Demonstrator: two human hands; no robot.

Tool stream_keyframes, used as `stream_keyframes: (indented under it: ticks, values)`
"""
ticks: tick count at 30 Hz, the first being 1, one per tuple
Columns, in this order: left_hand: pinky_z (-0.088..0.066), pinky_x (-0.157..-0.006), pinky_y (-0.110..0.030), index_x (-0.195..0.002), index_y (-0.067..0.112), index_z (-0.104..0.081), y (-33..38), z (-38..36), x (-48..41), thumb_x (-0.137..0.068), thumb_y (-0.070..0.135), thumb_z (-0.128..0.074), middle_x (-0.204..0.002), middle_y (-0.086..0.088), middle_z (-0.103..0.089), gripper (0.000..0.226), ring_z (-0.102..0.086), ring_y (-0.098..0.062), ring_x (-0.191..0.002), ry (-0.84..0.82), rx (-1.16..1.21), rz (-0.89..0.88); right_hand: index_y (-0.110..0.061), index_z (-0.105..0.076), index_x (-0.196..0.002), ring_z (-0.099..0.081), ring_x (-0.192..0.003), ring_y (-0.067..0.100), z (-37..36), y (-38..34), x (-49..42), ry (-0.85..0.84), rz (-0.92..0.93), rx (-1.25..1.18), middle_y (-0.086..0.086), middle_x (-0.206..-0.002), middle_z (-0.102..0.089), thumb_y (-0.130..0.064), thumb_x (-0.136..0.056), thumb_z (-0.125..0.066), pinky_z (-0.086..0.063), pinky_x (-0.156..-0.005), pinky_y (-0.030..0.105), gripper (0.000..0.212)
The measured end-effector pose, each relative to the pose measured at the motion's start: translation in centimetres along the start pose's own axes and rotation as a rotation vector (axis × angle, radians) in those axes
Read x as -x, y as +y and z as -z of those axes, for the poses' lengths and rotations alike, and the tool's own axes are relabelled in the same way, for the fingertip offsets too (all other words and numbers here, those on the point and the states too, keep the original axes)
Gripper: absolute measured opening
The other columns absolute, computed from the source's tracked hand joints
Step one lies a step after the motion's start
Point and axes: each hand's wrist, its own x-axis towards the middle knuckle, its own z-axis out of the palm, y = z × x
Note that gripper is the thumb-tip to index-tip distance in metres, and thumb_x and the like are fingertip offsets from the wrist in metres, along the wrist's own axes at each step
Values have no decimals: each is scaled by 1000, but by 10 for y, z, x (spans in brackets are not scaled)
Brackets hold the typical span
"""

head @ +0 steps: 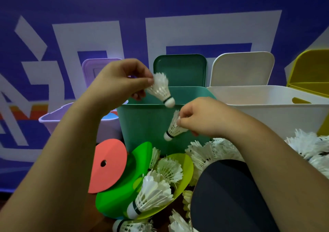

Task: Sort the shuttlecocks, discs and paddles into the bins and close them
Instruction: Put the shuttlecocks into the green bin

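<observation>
My left hand point(121, 82) pinches a white shuttlecock point(161, 89) by its feathers, cork down, over the near rim of the teal bin point(142, 123). My right hand point(201, 117) pinches a second shuttlecock point(173, 127) in front of that bin's wall, cork pointing down-left. Several more shuttlecocks point(153, 194) lie on the floor among flat discs: a red disc point(108, 164), a green disc point(114, 196) and a yellow-green disc point(185, 171). Another heap of shuttlecocks point(309, 146) sits at the right.
A lilac bin point(51, 119) stands at the left, a white bin point(267, 107) at the right and a yellow bin point(311, 71) at the far right. Their lids, like the teal lid point(179, 69), stand upright behind them. My dark-clad knee point(227, 196) is bottom centre.
</observation>
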Motion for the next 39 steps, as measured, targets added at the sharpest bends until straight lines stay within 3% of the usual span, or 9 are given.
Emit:
stream_keyframes:
  ticks: [4,9,14,19,22,25,27,31,39]
  values:
    - [-64,-89,-41,-107,15,-77,-14,-15,-11,-98,13,-70,-96,-3,-79,11,-79,-17,-85,235,-2,33,-30,-75,-83,-56,-49,3,6,-4,3,140,12,-71,-8,-60,-67,-39,-98,-61,-39,-49,22,22]
    - [-64,-87,-41,-106,31,-79,-18,-20,-9,-102,31,-65,-93,10,-79,15,-76,-2,-85,-14,-220,121,-27,-73,-82,-60,-63,14,10,-2,2,329,39,-141,-5,-70,-65,-38,-96,-64,-44,-56,29,20]
    - [-61,-69,-27,-100,33,-77,-5,-17,-3,-102,38,-65,-90,16,-78,13,-74,-4,-76,-309,-368,92,-25,-74,-84,-48,-54,10,12,3,-1,612,19,-288,-4,-66,-63,-39,-95,-64,-39,-51,28,20]
    - [-61,-67,-27,-99,34,-74,0,-27,2,-96,43,-71,-88,9,-78,10,-74,-6,-77,-543,-505,111,-20,-72,-90,-57,-60,25,8,10,-3,718,-66,-183,1,-72,-66,-35,-100,-58,-52,-56,39,23]
    - [-63,-76,-30,-104,34,-75,3,-30,7,-93,44,-75,-94,9,-78,14,-74,-6,-84,-757,-571,147,-20,-77,-110,-66,-90,30,5,12,-6,637,-112,-124,5,-106,-75,-31,-100,-55,-59,-82,43,26]
    - [-60,-95,-39,-108,35,-77,6,-34,13,-90,43,-79,-103,10,-78,19,-72,-12,-98,-947,-600,199,-27,-64,-145,-55,-135,23,7,8,-3,526,-111,-127,-1,-150,-59,-33,-103,-57,-43,-111,33,43]
    - [-57,-99,-42,-106,36,-78,7,-37,14,-88,44,-82,-101,13,-78,20,-71,-17,-102,-1013,-632,198,-33,-68,-140,-58,-129,17,9,5,0,507,-100,-179,-7,-144,-63,-36,-102,-58,-46,-101,27,38]
    - [-56,-84,-35,-101,34,-79,9,-42,14,-86,42,-83,-95,12,-78,17,-67,-18,-83,-1089,-667,247,-33,-80,-97,-70,-82,8,13,-3,4,358,-14,-252,-16,-89,-77,-35,-99,-58,-52,-67,23,22]
    - [-45,-69,-29,-79,33,-78,6,-49,14,-76,54,-86,-65,6,-64,22,-55,-11,-62,-1130,-776,377,-43,-80,-96,-67,-79,2,-3,-14,15,-299,173,82,-18,-86,-75,-44,-94,-66,-57,-77,29,14]
